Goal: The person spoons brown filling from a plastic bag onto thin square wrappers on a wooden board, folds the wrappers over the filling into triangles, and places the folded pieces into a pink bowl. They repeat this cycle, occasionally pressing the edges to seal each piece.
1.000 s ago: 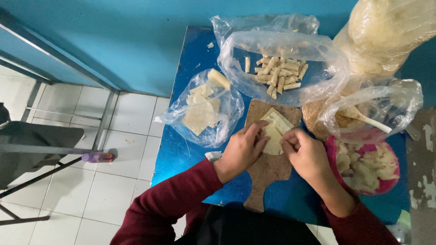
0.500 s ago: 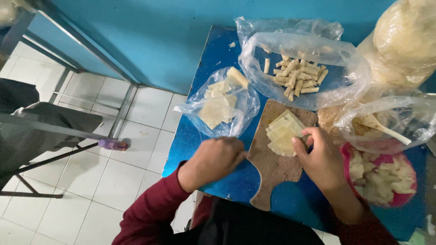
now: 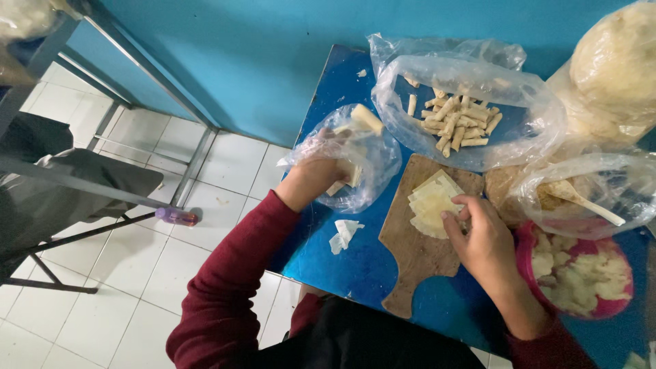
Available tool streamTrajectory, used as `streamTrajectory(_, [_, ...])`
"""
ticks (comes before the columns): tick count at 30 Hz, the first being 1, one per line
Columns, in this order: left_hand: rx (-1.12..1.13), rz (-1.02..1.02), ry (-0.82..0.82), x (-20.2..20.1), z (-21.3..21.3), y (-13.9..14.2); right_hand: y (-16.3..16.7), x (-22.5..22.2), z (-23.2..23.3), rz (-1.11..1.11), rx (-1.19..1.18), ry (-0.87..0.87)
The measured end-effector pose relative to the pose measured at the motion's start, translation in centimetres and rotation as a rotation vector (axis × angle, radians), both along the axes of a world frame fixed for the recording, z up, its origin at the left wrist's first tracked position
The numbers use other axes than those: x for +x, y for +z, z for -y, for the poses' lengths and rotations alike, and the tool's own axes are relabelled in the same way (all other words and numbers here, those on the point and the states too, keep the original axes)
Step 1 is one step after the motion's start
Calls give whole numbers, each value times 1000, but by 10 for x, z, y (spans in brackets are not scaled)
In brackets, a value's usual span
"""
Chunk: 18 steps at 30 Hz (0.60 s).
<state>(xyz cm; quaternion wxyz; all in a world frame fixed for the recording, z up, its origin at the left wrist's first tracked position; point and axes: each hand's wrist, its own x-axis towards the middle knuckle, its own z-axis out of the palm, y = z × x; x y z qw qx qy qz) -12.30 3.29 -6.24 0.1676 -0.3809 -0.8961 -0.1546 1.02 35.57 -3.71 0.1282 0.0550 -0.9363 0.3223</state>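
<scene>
My left hand point(image 3: 316, 172) reaches into a clear plastic bag point(image 3: 372, 147) of pale cheese pieces at the left of the blue table point(image 3: 355, 266); its fingers are inside the bag, and I cannot tell what they grip. My right hand point(image 3: 482, 236) rests on a stack of thin pale wrapper sheets point(image 3: 429, 201), fingertips pressing its right edge. The stack lies on a brown wooden cutting board point(image 3: 417, 253).
A large clear bag point(image 3: 519, 85) with several rolled sticks point(image 3: 454, 119) lies behind the board. Right of it sit a bag with a wooden spoon point(image 3: 588, 201), a pink bowl of pale filling point(image 3: 581, 273) and a big bagged mass point(image 3: 615, 61). A torn white scrap point(image 3: 344, 234) lies near the front.
My left hand left the front of the table and moved up into the bag of cheese pieces. My right hand stayed on the wrapper stack.
</scene>
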Motion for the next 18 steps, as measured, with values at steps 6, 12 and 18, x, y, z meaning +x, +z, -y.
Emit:
streamTrajectory(6, [-71,-4,190,-6,-26,6,0,0,0,-48,21,32])
streamTrajectory(12, [-256,-188,194,-43,-72,5,8,3,4,-8,8,13])
streamTrajectory(18, [-128,-1,302,-47,-67,8,20,2,0,32,13,25])
